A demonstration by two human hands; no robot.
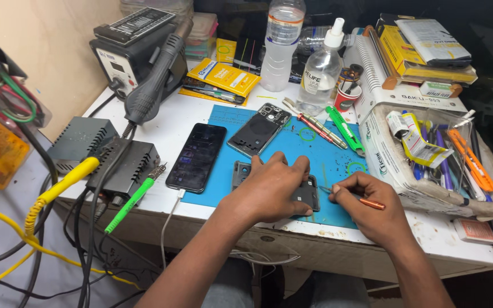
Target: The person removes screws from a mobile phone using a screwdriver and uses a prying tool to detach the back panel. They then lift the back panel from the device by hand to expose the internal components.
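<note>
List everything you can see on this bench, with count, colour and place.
Opened phone: 1, dark, on mat under left hand
Mat: 1, blue, bench centre
Phone: 1, black, mat's left edge, cabled
Phone frame: 1, grey, mat top
Hot-air station: 1, black, back left
Soldering iron: 1, green handle, front left
Bottles: 2, clear, back centre
Tool tray: 1, white, right
Left hand: pressing opened phone
Right hand: holding orange tool

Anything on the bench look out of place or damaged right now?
The phone at the back of the blue mat lies opened with its insides showing. The table's front edge is chipped and stained. The left hand presses another opened phone; the right hand holds a small tool.
</note>
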